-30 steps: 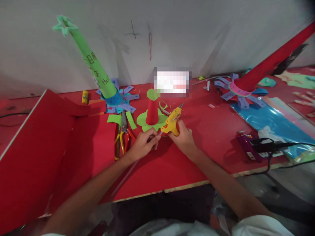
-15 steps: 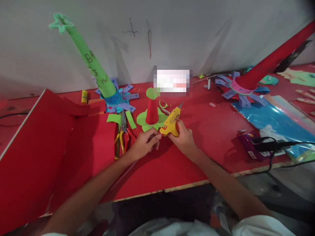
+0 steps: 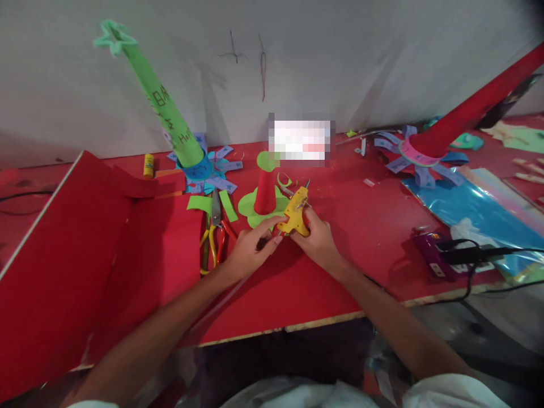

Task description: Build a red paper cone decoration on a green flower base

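Note:
My right hand (image 3: 317, 241) is wrapped round the handle of a yellow glue gun (image 3: 296, 211), its nozzle pointing up and away. At the gun's rear end, my left hand (image 3: 254, 249) closes thumb and fingers around a thin translucent glue stick (image 3: 225, 296), which runs back under the palm. The left index fingertip touches the gun. Just behind the hands stands a small red paper cone (image 3: 266, 192) on a green flower-shaped base (image 3: 247, 207), with a green paper disc (image 3: 266, 161) at its top.
Pliers (image 3: 216, 226) and green paper strips (image 3: 229, 205) lie left of the cone. Red board (image 3: 55, 255) fills the left. A tall green tube (image 3: 164, 105) and red cone (image 3: 467, 116) stand at the back. A purple box (image 3: 431, 255) with black cables sits right, beside blue film (image 3: 471, 209).
My left index finger has stretched forward onto the back of the glue gun, and the thumb has shifted. The whole view has moved slightly, with the scene a little further right.

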Available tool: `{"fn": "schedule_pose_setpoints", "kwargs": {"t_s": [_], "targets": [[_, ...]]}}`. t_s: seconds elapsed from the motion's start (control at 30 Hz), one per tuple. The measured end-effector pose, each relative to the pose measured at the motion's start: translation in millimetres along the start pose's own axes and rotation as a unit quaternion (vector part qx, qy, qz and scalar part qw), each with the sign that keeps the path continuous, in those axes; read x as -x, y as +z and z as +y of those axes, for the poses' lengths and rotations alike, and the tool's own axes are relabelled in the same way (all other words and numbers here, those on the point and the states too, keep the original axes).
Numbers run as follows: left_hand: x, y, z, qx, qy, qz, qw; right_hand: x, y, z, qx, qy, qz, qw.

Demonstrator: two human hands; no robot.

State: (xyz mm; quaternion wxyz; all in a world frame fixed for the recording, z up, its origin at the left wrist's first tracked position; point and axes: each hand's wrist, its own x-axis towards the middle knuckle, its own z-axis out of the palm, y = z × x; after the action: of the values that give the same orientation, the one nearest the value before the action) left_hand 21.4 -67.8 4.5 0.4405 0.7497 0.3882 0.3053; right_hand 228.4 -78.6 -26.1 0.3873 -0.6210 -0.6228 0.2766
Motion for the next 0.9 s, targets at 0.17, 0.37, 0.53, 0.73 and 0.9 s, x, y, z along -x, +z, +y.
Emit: {"fn": "schedule_pose_setpoints", "kwargs": {"t_s": [0.17,0.37,0.53,0.73,0.9], "targets": [[1.8,3.7,-0.8,-0.076,0.014,0.030,0.997,0.9,0.7,-0.5,0.001,0.002,0.002,1.000],[2.3,5.8,0.0,-0.078,0.011,0.044,0.996,1.5,0.5,-0.6,-0.013,0.003,-0.001,1.000],[1.4,5.6,-3.3,-0.066,0.019,0.048,0.996,1.4,1.1,0.4,-0.015,-0.001,-0.003,1.000],[1.5,5.0,-5.6,-0.053,0.003,0.029,0.998,0.2,1.0,1.8,-0.005,-0.012,-0.008,1.000],[1.8,2.9,-4.5,-0.033,-0.014,0.008,0.999,-1.3,1.0,4.6,-0.006,-0.025,-0.021,0.999]]}}
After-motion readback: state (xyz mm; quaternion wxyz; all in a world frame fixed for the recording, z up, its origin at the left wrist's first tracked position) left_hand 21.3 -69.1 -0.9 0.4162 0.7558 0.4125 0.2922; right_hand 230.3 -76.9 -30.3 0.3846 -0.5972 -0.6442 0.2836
